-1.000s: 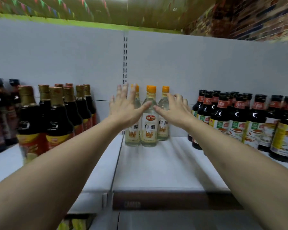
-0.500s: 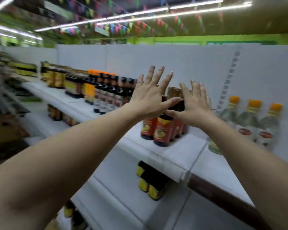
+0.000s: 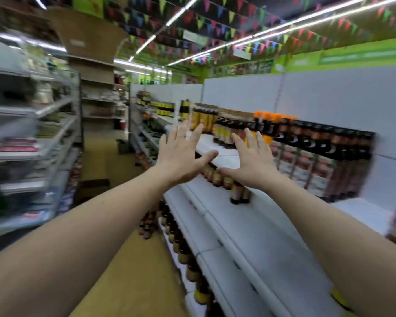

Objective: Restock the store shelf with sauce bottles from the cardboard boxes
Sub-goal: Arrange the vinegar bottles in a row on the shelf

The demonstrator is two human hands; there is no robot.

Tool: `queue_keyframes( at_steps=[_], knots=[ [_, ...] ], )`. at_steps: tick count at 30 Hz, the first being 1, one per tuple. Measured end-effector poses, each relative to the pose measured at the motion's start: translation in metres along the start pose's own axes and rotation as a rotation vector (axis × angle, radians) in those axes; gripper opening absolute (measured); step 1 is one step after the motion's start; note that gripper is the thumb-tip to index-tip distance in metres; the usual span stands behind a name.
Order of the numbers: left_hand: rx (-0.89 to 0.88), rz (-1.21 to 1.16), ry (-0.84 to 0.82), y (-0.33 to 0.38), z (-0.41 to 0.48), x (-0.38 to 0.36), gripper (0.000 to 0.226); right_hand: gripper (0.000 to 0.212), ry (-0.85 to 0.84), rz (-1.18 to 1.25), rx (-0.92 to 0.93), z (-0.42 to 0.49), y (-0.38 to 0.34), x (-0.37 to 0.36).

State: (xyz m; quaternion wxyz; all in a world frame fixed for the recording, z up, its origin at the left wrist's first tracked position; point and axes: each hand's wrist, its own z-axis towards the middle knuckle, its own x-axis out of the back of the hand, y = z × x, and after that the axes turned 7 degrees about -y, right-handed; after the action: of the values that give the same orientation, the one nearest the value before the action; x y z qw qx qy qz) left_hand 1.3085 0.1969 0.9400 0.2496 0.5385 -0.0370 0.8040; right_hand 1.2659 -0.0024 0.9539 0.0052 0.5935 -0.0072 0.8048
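The view has been swung to the left, away from the clear bottles that were being steadied a second ago, and those are no longer seen; the aisle is now taken in along its length, much of it blurred; the left hand (image 3: 181, 156) and the right hand (image 3: 249, 161) have been kept raised side by side, each spread wide with straight fingers, and nothing is held in either; they are lifted in front of the shelf (image 3: 249, 229), above a short row of small bottles (image 3: 238, 193) stood near its front edge; further right a long rank of dark bottles (image 3: 329, 154) is lined against the back panel; a wide stretch of the shelf top nearer the camera is left bare, so more stock is judged to be wanted; the last placing is taken as finished, and a fetch from the boxes is likely called for next; no box can be made out with certainty on the floor (image 3: 133, 259)
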Motion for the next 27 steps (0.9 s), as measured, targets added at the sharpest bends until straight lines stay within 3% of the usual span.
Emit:
queue_keyframes(
  at_steps=[3,10,18,27],
  knots=[
    [0.078,0.033,-0.079,-0.061,0.012,-0.009,0.089,0.106,-0.042,0.065,0.048,0.043,-0.051,-0.03],
    [0.161,0.046,-0.071,-0.167,0.043,-0.054,0.085,0.104,-0.156,0.136,0.157,0.135,-0.118,-0.099],
    [0.323,0.12,-0.065,-0.272,0.118,-0.129,0.08,0.102,-0.167,0.201,0.225,0.26,-0.138,-0.205],
    [0.561,0.023,-0.091,-0.364,0.192,-0.215,0.078,0.098,-0.278,0.36,0.263,0.416,-0.152,-0.31]
  ],
)
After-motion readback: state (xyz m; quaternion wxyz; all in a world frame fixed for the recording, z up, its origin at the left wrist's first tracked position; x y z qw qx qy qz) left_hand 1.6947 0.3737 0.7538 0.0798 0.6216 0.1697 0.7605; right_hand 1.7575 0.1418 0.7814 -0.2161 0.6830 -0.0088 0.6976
